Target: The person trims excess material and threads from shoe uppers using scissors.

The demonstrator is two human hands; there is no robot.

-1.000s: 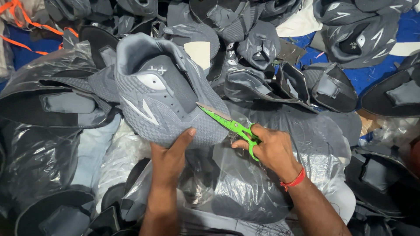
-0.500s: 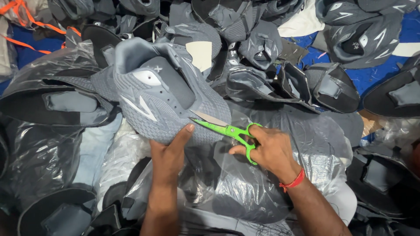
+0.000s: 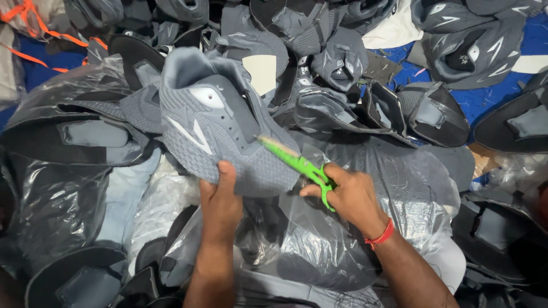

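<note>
A grey knitted shoe upper [image 3: 222, 131] with white side marks lies on a heap of plastic-wrapped bundles. My left hand [image 3: 221, 199] grips its lower edge, thumb on top. My right hand [image 3: 349, 197], with a red thread around the wrist, holds small green-handled scissors [image 3: 299, 165]. The scissor blades point up and left and rest against the toe end of the upper. The blade tips are blurred, so I cannot tell whether they are apart.
Several grey and black shoe uppers [image 3: 337, 57] are piled all around. Clear plastic bags of parts [image 3: 342, 239] lie under my hands. Blue cloth [image 3: 485, 97] shows at the right, and orange straps [image 3: 34, 34] at the top left.
The scissors have swung from the upper's lower right edge up onto its toe area. My left hand slid slightly right along the edge, and the upper turned a little.
</note>
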